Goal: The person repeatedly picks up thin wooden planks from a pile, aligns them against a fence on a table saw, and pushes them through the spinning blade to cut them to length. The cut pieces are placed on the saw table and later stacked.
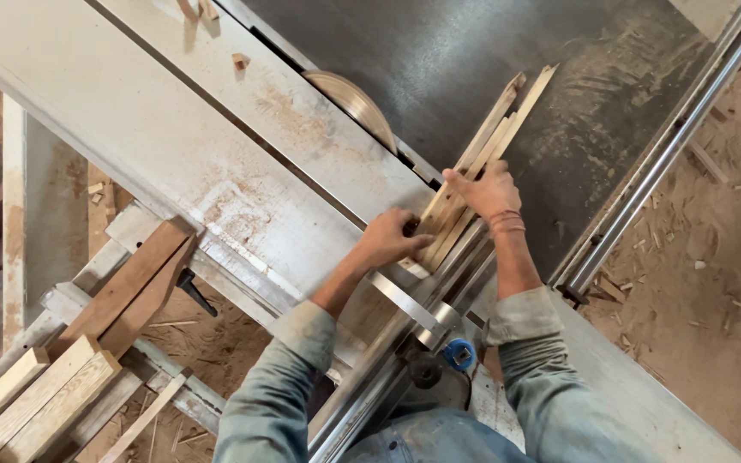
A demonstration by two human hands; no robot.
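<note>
Two hands at a table saw, both on one bundle of thin wooden strips (473, 176). Left hand (387, 240) curled, fingers closed over the near end of the bundle, knuckles up, thumb side toward the blade; forearm runs down-left into a grey-blue sleeve. Right hand (490, 190) laid on top of the strips further along, fingers bent and pressing down, index finger stretched along the wood; a reddish thread band on that wrist, forearm dropping straight down to a matching sleeve. Strips: at least four, maybe five, exact count unclear where they overlap; they lie flat and slanted, far ends fanned out over the dark saw table (490, 69), near ends just beside the metal fence rail (405, 300). One circular saw blade (355, 103), part of its arc showing above the slot, left of the strips and apart from both hands. One pale sliding table (173, 111), dusted with sawdust, two or three small offcuts at its far end. One blue knob (460, 353) below the right forearm. Lower left: a stack of thicker timber lengths (36, 386), at least four. Sawdust and chips on the floor (713, 257) at right
</note>
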